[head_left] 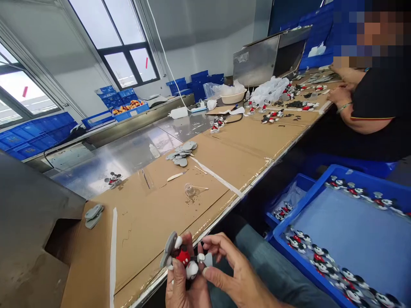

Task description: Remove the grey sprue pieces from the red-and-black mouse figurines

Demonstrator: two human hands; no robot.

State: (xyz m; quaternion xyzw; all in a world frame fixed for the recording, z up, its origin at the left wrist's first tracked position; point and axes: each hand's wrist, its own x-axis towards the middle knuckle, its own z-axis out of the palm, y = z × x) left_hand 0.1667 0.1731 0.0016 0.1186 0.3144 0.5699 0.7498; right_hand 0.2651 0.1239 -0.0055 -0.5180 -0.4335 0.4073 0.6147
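My left hand (183, 284) grips a small mouse figure (184, 258) in red, black and white, with a grey oval piece against its back. My right hand (231, 273) pinches the figure's outstretched white-gloved arm and a small grey piece. Both hands are at the near edge of the cardboard-covered bench (224, 154), above my lap.
A blue crate (349, 239) at my right holds several finished mouse figures. On the bench lie grey oval pieces (182, 153), two more (93, 215), a small knife (177, 175), a clear cup (190, 189) and a lone figure (113, 180). Another person (369, 98) works at the far end.
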